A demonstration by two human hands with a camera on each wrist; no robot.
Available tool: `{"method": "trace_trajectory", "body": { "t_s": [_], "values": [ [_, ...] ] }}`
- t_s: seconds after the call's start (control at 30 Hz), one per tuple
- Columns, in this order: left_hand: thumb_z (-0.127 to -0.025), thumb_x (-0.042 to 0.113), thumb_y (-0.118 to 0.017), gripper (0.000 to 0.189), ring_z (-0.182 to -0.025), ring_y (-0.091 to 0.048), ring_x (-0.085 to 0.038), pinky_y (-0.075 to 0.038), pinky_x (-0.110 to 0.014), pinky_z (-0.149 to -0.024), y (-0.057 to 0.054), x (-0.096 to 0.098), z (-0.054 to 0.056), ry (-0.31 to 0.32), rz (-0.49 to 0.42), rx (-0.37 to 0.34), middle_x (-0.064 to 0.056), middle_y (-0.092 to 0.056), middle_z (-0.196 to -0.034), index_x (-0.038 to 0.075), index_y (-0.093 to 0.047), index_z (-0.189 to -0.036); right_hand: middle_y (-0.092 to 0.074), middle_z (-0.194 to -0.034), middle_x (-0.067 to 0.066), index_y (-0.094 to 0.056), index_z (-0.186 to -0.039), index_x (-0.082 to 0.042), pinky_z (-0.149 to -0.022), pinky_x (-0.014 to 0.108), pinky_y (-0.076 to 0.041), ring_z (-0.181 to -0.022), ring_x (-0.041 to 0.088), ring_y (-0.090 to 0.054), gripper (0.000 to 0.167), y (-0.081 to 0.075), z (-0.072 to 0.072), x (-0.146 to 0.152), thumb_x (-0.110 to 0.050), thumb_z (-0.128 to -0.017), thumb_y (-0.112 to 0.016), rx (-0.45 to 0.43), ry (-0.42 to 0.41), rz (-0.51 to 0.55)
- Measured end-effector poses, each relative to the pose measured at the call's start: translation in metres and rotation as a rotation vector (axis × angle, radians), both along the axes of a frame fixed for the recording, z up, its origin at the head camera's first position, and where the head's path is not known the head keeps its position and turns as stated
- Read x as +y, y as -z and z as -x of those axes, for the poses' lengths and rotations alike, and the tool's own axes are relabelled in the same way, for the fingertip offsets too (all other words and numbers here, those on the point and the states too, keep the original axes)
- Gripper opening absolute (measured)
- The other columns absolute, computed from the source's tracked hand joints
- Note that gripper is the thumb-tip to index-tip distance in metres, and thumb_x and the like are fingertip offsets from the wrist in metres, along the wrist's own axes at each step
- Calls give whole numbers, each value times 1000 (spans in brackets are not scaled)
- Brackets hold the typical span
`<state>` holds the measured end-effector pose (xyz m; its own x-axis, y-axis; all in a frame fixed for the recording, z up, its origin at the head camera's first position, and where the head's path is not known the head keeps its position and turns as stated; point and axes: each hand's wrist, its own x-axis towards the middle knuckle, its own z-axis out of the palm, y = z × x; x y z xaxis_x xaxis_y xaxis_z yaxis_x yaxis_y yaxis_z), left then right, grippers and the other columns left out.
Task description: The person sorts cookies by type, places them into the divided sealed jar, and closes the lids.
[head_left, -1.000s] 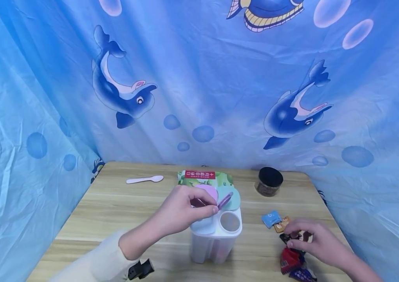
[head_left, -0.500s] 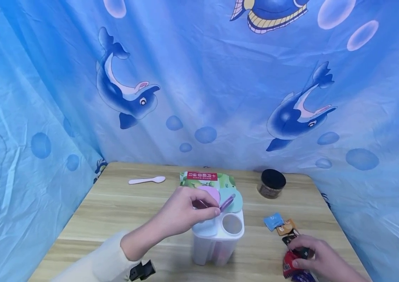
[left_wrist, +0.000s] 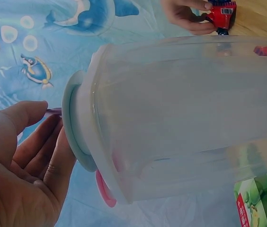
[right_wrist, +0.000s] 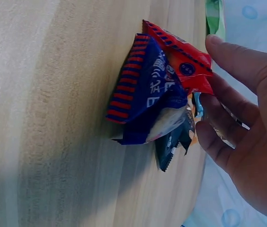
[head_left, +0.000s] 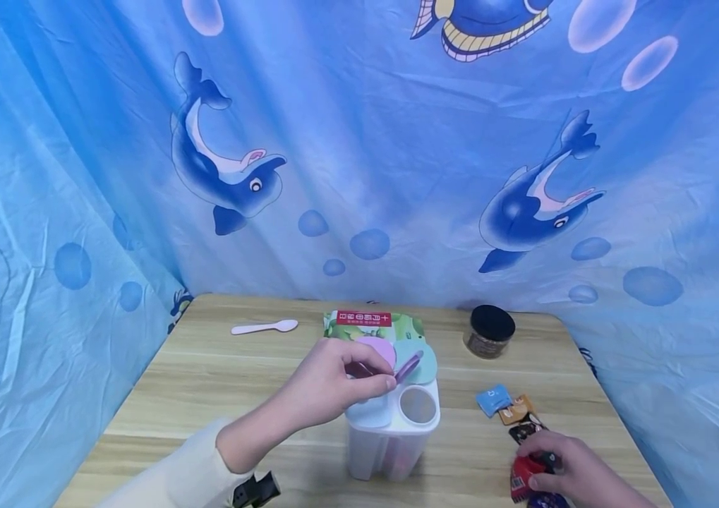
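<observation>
My left hand (head_left: 346,374) pinches a small purple lid (head_left: 408,367) between thumb and fingers, tilted up above a translucent white storage container (head_left: 375,451). One round opening (head_left: 418,405) in the container's top is uncovered; a pink lid (head_left: 377,347) and a mint-green lid (head_left: 421,361) lie behind it. At the right, my right hand (head_left: 565,469) pinches a red snack packet (right_wrist: 190,66), thumb at its near edge and fingers on the far side. Against the red one lies a dark blue packet (right_wrist: 147,90) with red stripes. A dark packet (right_wrist: 171,146) shows just below these.
A blue packet (head_left: 494,400), an orange packet (head_left: 516,409) and a black packet (head_left: 524,430) lie beyond my right hand. Farther back stands a black-lidded jar (head_left: 490,331). A green bag (head_left: 406,326) lies behind the container, and a white spoon (head_left: 265,327) at the back left.
My right hand has moved from the dark packets toward the front, onto the red packet. The left hand keeps its pinch on the purple lid in the same place.
</observation>
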<state>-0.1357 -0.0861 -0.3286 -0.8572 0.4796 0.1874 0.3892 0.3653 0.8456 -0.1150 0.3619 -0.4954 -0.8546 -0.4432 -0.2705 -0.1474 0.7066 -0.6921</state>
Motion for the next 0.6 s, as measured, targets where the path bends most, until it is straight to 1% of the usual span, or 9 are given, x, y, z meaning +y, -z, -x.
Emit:
{"method": "trace_trajectory", "body": {
  "t_s": [0.13, 0.2, 0.37, 0.43, 0.6],
  "values": [
    [-88, 24, -81, 3, -85, -67, -10, -58, -24, -77, 0, 0, -1, -5, 6, 7, 13, -75, -85, 23, -80, -91, -69, -111, -3, -71, -113, -18, -75, 23, -53, -95, 0, -59, 31, 3, 1, 0, -31, -87, -81, 29, -21, -6],
    [-88, 24, -81, 3, -84, -67, -9, -58, -24, -77, 0, 0, -1, -6, 7, 11, 13, -75, -85, 23, -80, -91, -70, -111, -3, -71, -113, -16, -75, 23, -53, -94, 0, -59, 31, 4, 1, -1, -31, -88, -81, 29, -21, -16],
    [-88, 25, -81, 3, -84, -67, -10, -58, -24, -77, 0, 0, -1, -6, 4, 7, 13, -75, -86, 23, -80, -91, -69, -119, 3, -68, -125, -12, -76, 23, -54, -95, 2, -60, 45, 4, 3, -4, -33, -88, -81, -21, 17, -39],
    [-88, 25, -81, 3, -84, -67, -10, -58, -24, -77, 0, 0, -1, -6, 5, 4, 13, -75, -86, 23, -80, -91, -69, -119, 4, -67, -127, -9, -75, 23, -54, -94, 2, -60, 47, 5, 4, -4, -33, -89, -80, -29, 21, -40],
    [-88, 24, -81, 3, -85, -67, -10, -58, -24, -77, 0, 0, -1, -7, 3, 5, 13, -75, -86, 23, -80, -91, -68, -107, 1, -69, -118, -8, -70, 23, -52, -86, -1, -58, 35, 8, 4, -4, -29, -92, -77, 18, -13, -24]
  ]
}}
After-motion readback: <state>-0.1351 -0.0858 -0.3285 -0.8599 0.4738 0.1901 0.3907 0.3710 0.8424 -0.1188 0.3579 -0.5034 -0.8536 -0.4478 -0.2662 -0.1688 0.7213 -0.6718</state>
